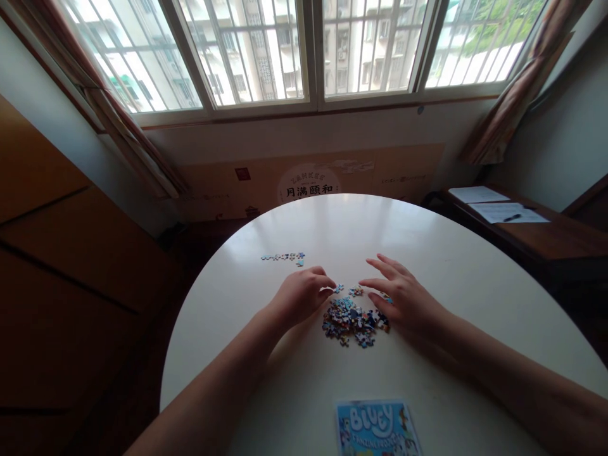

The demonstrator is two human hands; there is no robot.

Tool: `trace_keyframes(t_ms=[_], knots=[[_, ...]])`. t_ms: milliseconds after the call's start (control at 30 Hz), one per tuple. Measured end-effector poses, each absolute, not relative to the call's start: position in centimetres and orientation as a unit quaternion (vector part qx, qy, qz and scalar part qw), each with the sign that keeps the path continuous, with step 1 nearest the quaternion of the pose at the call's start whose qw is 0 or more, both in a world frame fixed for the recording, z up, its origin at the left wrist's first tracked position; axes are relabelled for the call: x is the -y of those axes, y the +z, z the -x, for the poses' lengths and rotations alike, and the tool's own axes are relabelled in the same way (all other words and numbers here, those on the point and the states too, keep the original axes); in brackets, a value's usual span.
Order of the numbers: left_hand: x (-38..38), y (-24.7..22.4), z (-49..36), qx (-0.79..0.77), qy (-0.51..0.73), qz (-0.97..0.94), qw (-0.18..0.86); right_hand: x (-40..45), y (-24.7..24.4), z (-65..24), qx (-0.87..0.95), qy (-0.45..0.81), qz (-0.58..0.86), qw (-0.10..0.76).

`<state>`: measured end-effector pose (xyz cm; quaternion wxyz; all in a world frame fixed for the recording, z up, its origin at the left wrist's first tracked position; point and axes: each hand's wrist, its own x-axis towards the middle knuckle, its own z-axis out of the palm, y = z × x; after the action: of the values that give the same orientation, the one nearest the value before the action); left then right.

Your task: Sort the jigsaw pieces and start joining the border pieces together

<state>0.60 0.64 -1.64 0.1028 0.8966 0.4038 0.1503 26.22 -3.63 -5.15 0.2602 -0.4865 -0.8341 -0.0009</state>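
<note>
A pile of small jigsaw pieces [351,320] lies on the white round table [228,354]. Above the pile, my left hand [306,291] has its thumb and fingertips close together at a loose light-blue piece [339,288]. My right hand [403,294] is spread at the pile's right side, its fingers apart, near a small cluster of pieces [356,291]. A short row of joined pieces [284,256] lies farther back on the left. One more piece [299,263] sits just below the row's right end.
A blue picture card [377,427] marked "BLUEY" lies at the table's near edge. Papers [510,213] and a pen rest on a brown side table at the right. Behind the round table are a printed cardboard panel [204,183] and windows.
</note>
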Motion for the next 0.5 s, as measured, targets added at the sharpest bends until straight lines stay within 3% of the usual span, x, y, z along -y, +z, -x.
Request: trace_keyframes(t_ms=[500], knots=[[-0.8, -2.4, -0.8, -0.403, 0.166, -0.895, 0.097, 3.2, -5.3, -25.1, 0.805, -0.03, 0.543, 0.236]])
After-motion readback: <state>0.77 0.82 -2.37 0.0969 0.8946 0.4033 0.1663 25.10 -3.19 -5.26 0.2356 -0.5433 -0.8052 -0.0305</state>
